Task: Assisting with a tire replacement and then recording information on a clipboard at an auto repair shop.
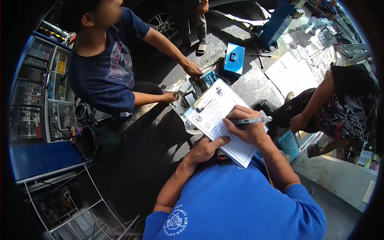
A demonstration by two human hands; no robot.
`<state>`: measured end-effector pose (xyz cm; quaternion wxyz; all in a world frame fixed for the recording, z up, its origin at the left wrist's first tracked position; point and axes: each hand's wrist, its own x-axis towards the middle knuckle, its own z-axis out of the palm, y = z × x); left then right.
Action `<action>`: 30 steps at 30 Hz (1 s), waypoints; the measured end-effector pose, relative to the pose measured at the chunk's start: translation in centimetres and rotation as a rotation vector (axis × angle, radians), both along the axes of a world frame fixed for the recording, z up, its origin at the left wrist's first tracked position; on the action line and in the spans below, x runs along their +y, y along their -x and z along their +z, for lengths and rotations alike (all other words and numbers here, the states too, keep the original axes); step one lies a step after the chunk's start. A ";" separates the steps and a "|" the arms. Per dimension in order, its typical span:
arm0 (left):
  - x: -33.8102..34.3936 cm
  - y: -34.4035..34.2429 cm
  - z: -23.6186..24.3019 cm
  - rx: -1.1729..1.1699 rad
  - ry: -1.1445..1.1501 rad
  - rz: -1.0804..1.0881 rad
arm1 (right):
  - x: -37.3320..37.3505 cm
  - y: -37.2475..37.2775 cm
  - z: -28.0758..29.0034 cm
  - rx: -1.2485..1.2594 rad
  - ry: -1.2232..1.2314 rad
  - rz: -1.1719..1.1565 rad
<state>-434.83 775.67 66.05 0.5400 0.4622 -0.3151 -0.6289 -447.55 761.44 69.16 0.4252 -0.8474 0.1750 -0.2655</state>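
My left hand [205, 150] grips the lower left edge of a clipboard [219, 83], its thumb lying on top of the paper. A printed form [216, 116] with ruled lines lies on the board under a metal clip at the upper end. In my right hand [249, 127] is a clear-barrelled pen [256, 120], held in a writing grip, the hand resting on the sheet. Handwriting shows on the upper lines near the pen. My fingers partly hide the pen's tip. The clipboard is tilted in front of my blue shirt.
At left a person in a dark T-shirt [100, 72] reaches toward an open tool case [210, 78]. A blue toolbox [234, 59] stands beyond the clipboard. Another person [340, 108] is at right. A blue lift post [280, 24] rises at the back; a metal frame [74, 216] stands lower left.
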 end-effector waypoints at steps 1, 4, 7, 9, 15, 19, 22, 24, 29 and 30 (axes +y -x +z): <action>0.0 -0.1 0.2 0.002 0.000 -0.004 | 0.3 -0.1 0.5 -0.005 -0.008 -0.039; -0.1 -0.3 0.8 0.010 -0.055 -0.040 | 0.0 -0.1 0.4 0.022 0.059 -0.004; -0.1 -0.4 0.8 -0.003 -0.029 -0.043 | -0.4 0.1 0.6 0.036 -0.090 -0.004; -0.4 -0.5 1.6 0.059 -0.101 -0.039 | -0.7 0.3 0.6 -0.005 -0.193 -0.046; -0.1 -0.2 1.3 0.078 -0.093 0.002 | -1.4 0.7 0.6 -0.035 -0.307 -0.040; -0.3 -0.3 1.2 0.086 -0.086 -0.016 | -2.0 1.3 0.7 0.011 -0.325 -0.081; -0.3 -0.3 1.2 0.065 -0.076 -0.029 | -2.5 1.7 0.8 0.017 -0.392 -0.111; -0.3 -0.4 1.1 0.064 -0.048 -0.026 | -2.7 1.9 0.6 0.005 -0.440 -0.120; -0.4 -0.3 1.4 0.077 -0.065 -0.032 | -4.2 2.5 -0.7 0.004 -0.283 -0.269; -0.5 -0.3 1.4 0.079 -0.073 -0.044 | -4.4 2.5 -0.9 -0.042 -0.178 -0.301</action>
